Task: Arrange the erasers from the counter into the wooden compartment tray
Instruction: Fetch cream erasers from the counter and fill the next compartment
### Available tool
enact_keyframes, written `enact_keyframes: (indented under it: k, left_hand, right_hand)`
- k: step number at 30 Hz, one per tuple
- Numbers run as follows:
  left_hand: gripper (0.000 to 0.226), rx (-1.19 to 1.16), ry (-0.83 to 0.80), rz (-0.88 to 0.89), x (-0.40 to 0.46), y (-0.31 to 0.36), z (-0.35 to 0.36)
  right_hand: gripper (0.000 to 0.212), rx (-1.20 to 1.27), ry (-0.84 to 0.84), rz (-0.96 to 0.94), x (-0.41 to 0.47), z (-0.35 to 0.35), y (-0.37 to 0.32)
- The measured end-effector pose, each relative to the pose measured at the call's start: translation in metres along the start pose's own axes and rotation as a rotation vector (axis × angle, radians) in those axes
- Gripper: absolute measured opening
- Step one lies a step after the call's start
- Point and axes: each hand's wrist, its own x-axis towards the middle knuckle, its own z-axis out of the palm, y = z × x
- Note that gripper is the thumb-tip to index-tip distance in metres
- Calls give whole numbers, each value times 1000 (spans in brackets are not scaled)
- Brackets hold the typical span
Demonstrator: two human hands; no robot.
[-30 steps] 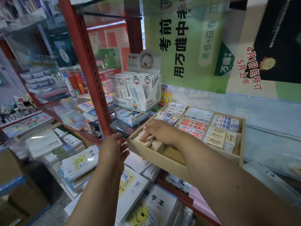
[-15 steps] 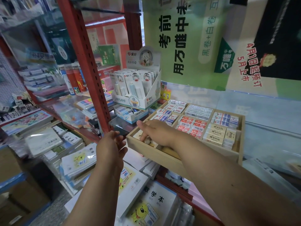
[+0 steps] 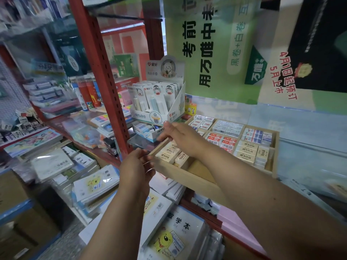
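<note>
From the head view, the wooden tray (image 3: 189,177) sits on the counter, just right of the red shelf post (image 3: 105,76), and everything here is placed relative to this tray. Its near left compartment holds cream erasers (image 3: 170,152) lying flat in rows; the near part of this compartment is bare wood. The middle compartments hold red and white erasers (image 3: 220,140), and the far right ones hold blue and white erasers (image 3: 257,136) and more cream boxes (image 3: 247,152). The right hand (image 3: 180,136) is above the left part of the tray, its arm crossing over the tray's front wall; the fingers are stretched out toward the left edge and look loose, and I see nothing held in them. The left hand (image 3: 136,167) is just beside the tray's near left corner, fingers half bent toward the wood; whether they touch or grip the corner I cannot tell. Behind the tray's left end stands a white display box (image 3: 159,109) with packaged items. Below the tray's front lie exercise books (image 3: 174,233) in stacks.
</note>
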Motion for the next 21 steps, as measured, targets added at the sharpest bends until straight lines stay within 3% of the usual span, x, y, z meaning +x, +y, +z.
enact_keyframes:
  k: [6,12,15,18,21]
  left_hand:
    - [19,1,-65,-4,-27,4,15]
    - [21,18,-245,-69,-79,-11,53]
    - [24,21,-350,-116,-106,-31,73]
    - [24,37,-451,-184,-135,-53,93]
    - [25,68,-536,-272,-164,-74,107]
  right_hand:
    - [56,-78,126,-40,-16,-33,-29]
    - [35,-223,268,-6,-108,-65,-7]
    - [33,-330,359,166,-154,-85,20]
    - [43,-436,553,408,-203,-111,56]
    - [67,-704,668,809,-249,-141,91]
